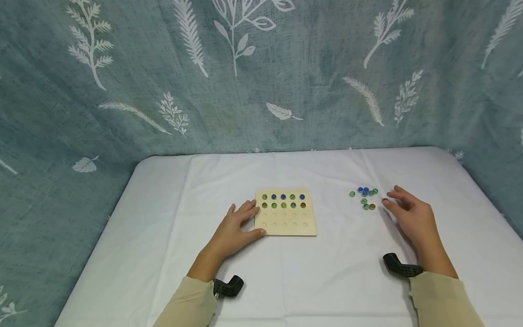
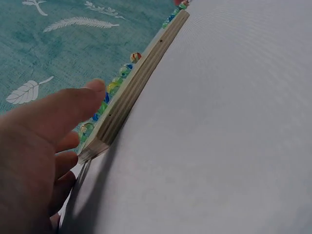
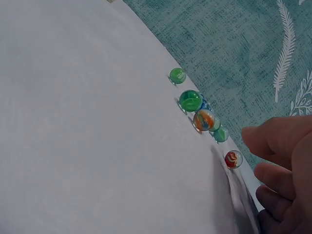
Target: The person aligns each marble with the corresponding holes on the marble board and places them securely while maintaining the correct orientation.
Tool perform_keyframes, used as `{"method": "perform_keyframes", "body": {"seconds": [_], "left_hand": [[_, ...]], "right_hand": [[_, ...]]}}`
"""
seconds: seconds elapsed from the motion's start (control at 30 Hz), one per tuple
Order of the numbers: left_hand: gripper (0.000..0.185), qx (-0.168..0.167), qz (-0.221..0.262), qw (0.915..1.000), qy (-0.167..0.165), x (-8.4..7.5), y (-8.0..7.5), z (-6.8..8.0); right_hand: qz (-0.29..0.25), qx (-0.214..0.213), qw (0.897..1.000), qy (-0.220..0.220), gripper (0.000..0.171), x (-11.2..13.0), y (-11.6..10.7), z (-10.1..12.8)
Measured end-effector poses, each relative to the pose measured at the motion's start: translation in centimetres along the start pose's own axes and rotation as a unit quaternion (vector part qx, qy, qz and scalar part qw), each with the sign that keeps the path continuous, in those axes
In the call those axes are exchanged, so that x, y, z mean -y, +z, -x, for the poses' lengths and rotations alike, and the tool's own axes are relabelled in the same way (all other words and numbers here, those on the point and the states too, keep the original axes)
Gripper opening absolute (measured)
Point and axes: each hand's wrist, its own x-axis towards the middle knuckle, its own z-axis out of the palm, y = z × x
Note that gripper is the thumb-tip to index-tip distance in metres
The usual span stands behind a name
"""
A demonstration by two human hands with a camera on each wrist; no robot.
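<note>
A square wooden board (image 1: 286,212) with rows of round hollows lies on the white cloth; marbles (image 1: 283,201) fill its two far rows. My left hand (image 1: 239,227) rests at the board's left edge, fingers straight, thumb against the near left corner; the left wrist view shows the thumb (image 2: 73,105) by the board's edge (image 2: 131,92). A loose cluster of green, blue and orange marbles (image 1: 365,196) lies to the right. My right hand (image 1: 408,213) hovers just right of them, fingers relaxed, holding nothing. The right wrist view shows the marbles (image 3: 200,112) beside my fingertips (image 3: 263,141).
The white-covered table (image 1: 286,272) is backed by a teal curtain with white leaf prints (image 1: 245,81) on the far and both sides. Black wrist camera mounts (image 1: 229,287) (image 1: 398,265) sit at my sleeves.
</note>
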Motion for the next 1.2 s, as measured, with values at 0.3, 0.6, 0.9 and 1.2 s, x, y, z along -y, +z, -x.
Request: {"method": "perform_keyframes", "body": {"seconds": [0.3, 0.6, 0.9, 1.2], "left_hand": [[0.074, 0.013, -0.031, 0.9995, -0.001, 0.01, 0.06, 0.04], [0.076, 0.012, -0.033, 0.9993, -0.015, -0.06, -0.04, 0.07], [0.076, 0.011, -0.035, 0.9992, -0.014, -0.19, -0.16, -0.02], [0.075, 0.009, -0.038, 0.9992, -0.011, -0.01, 0.05, -0.08]], "right_hand": [[0.057, 0.006, 0.998, -0.018, 0.049, -0.07, 0.55, -0.07], [0.087, -0.004, 0.995, -0.041, 0.039, -0.1, 0.84, -0.16], [0.099, -0.003, 0.994, -0.047, 0.038, 0.16, 0.84, -0.16], [0.1, -0.007, 0.994, -0.037, 0.038, 0.14, 0.99, -0.15]]}}
